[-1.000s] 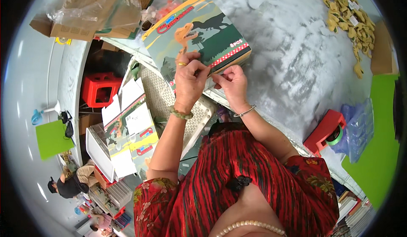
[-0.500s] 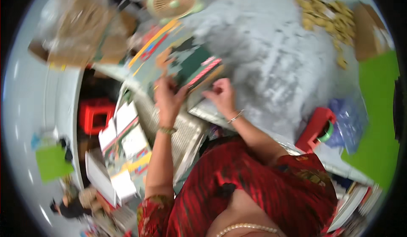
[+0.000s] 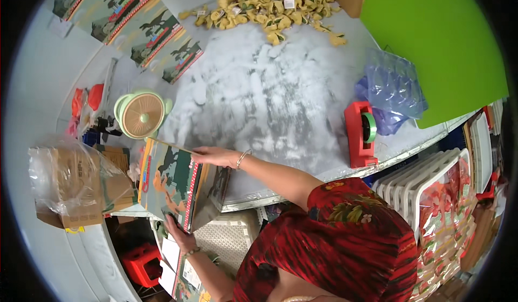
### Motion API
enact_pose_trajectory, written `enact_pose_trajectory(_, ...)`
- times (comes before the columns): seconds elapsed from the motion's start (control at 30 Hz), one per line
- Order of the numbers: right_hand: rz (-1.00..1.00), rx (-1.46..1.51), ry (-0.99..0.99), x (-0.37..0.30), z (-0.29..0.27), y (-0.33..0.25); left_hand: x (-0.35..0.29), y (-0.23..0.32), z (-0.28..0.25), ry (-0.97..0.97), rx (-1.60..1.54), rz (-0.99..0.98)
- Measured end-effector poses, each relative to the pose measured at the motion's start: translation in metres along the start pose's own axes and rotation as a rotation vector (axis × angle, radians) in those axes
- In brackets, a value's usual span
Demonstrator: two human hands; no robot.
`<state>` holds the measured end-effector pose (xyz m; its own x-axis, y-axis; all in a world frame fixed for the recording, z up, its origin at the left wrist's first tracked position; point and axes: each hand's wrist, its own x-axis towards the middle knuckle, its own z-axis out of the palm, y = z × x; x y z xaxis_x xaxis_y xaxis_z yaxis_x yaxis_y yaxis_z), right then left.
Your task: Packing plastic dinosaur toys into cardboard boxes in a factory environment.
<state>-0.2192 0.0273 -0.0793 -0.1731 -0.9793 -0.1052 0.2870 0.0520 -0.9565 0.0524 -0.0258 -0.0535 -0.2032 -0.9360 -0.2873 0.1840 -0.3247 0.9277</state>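
Hands (image 3: 215,156) farther apart, seemingly on box (image 3: 168,175)

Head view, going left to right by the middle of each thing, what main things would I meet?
Cardboard carton, fan, dinosaur box, pile of tagged yellow items, red tape dispenser, blue clear plastic, green board.

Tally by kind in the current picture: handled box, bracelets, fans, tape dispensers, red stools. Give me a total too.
Handled box: 1
Bracelets: 2
Fan: 1
Tape dispenser: 1
Red stool: 1
Total: 6
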Motion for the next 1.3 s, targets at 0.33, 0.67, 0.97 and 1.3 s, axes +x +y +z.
enact_pose_trajectory(0.33, -0.063, -0.222, 0.297, -0.084, -0.040, -0.019, -0.014, -0.008, 0.073, -0.230, 0.026, -0.151)
enact_pose_trajectory(0.67, 0.030, -0.249, 0.673, -0.164, -0.150, -0.058, 0.013, -0.054, 0.227, -0.666, 0.215, -0.186)
enact_pose_trajectory(0.97, 0.124, 0.004, 0.692, -0.177, -0.203, -0.077, 0.009, -0.066, 0.298, -0.794, 0.136, -0.240)
enact_pose_trajectory(1.3, 0.146, -0.077, 0.593, -0.122, -0.176, -0.084, 0.039, -0.040, 0.259, -0.759, 0.169, -0.233)
